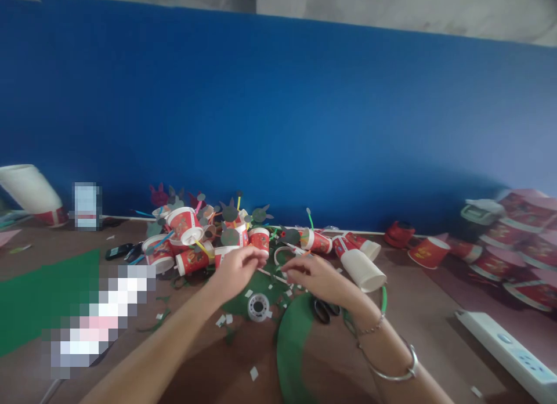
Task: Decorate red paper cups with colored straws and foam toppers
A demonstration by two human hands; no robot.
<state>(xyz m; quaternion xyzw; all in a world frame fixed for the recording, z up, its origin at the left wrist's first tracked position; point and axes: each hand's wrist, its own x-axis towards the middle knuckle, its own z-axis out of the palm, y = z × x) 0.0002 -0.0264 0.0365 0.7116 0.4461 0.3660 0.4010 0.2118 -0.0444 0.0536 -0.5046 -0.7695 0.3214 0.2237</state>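
Note:
My left hand (241, 270) is over the middle of the table, its fingers bent and pressed together. Just behind its fingertips stands a red paper cup (260, 240). My right hand (311, 276) faces it from the right, fingers curled inward with the thumb hidden. A thin pale strip (274, 274) lies across the gap between the hands; whether either hand touches it, I cannot tell. Anything in the fingers is too small or hidden. Below the gap rests a roll of tape (258, 307). Black-handled scissors (326, 311) lie under my right wrist.
Decorated paper cups (185, 224) pile up behind my left hand. White-bottomed stacked cups (363, 269) lie to the right. Green paper (291, 346), paper scraps (254, 373) and a power strip (507, 349) are on the table. A blue wall panel (278, 114) stands behind.

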